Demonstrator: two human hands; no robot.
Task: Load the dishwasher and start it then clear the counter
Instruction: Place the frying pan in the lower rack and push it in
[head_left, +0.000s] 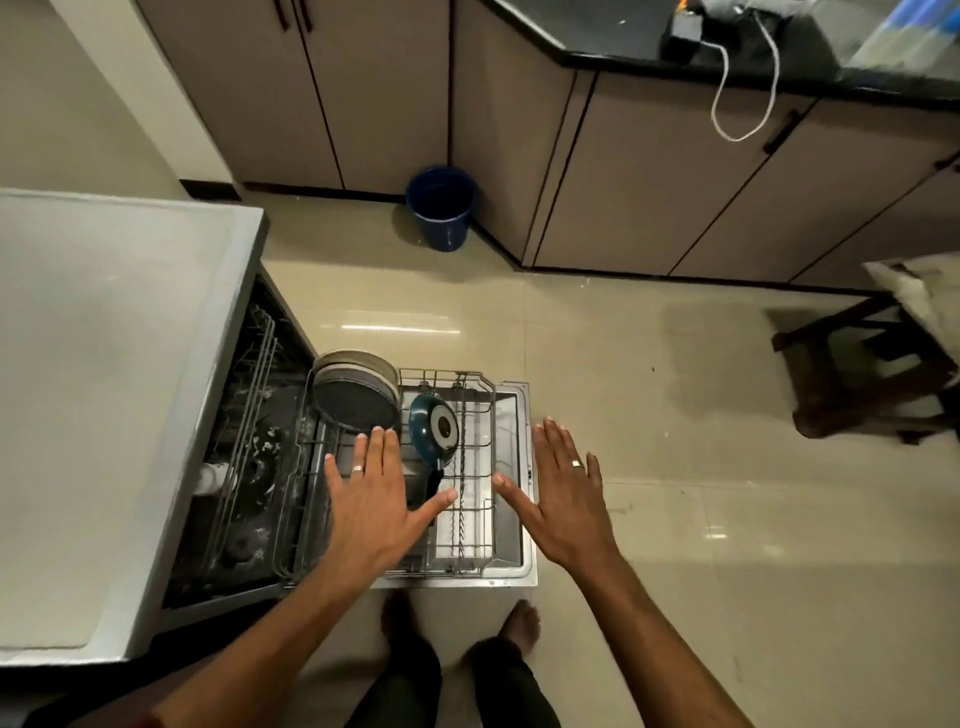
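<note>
The dishwasher (104, 415) stands open at the left, its door (522, 467) folded down flat. The lower wire rack (467, 519) is pulled out over the door. Several plates (353, 395) stand on edge at the rack's far left. A small teal pan (434, 426) leans beside them, its black handle pointing toward me. My left hand (376, 499) hovers flat over the rack, fingers spread, holding nothing. My right hand (563, 493) hovers flat over the door's right edge, also spread and holding nothing.
A blue bucket (442, 208) stands on the floor by the corner cabinets (649, 182). A black counter (727, 57) at the top right carries a box with a white cable. A dark wooden stool (878, 364) stands at the right. My bare feet are below the door.
</note>
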